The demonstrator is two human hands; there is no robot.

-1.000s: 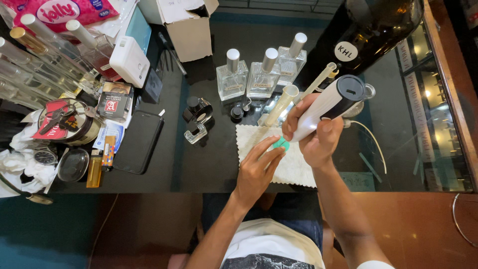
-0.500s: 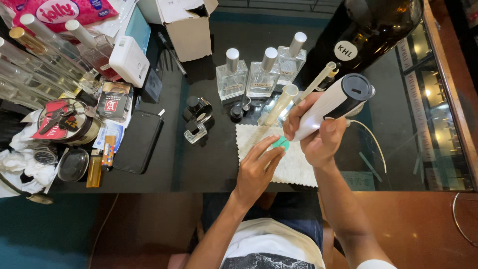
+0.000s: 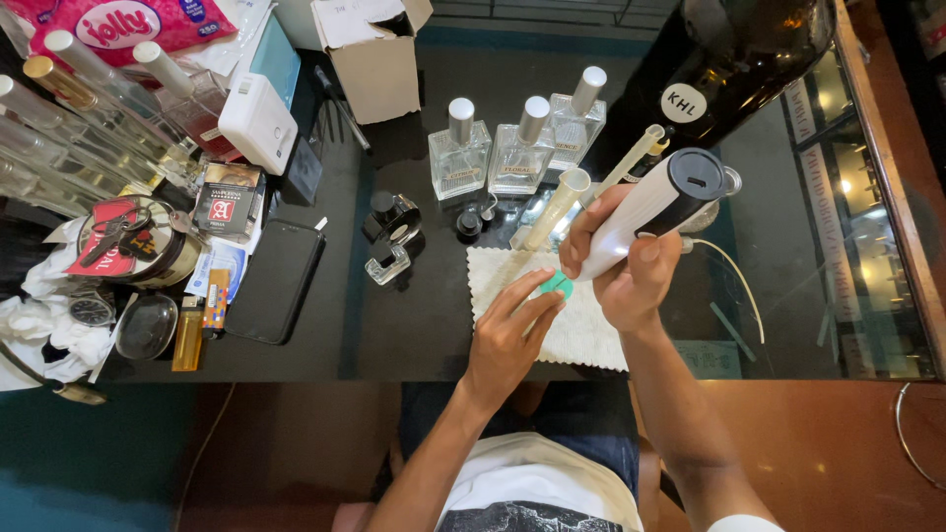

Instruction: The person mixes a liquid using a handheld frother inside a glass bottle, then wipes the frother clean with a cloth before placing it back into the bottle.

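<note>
Where white-labelled bottles stand, white cloth.

We have one view only, from a camera worn on the head, looking almost straight down past our own lap onto the dark surface. It sits close enough that both hands, the left hand and the right hand, fill the middle of the frame, while the far edge of the surface, with the box, lies along the top. No second view shares the scene, and our arms enter from the bottom edge.
</note>
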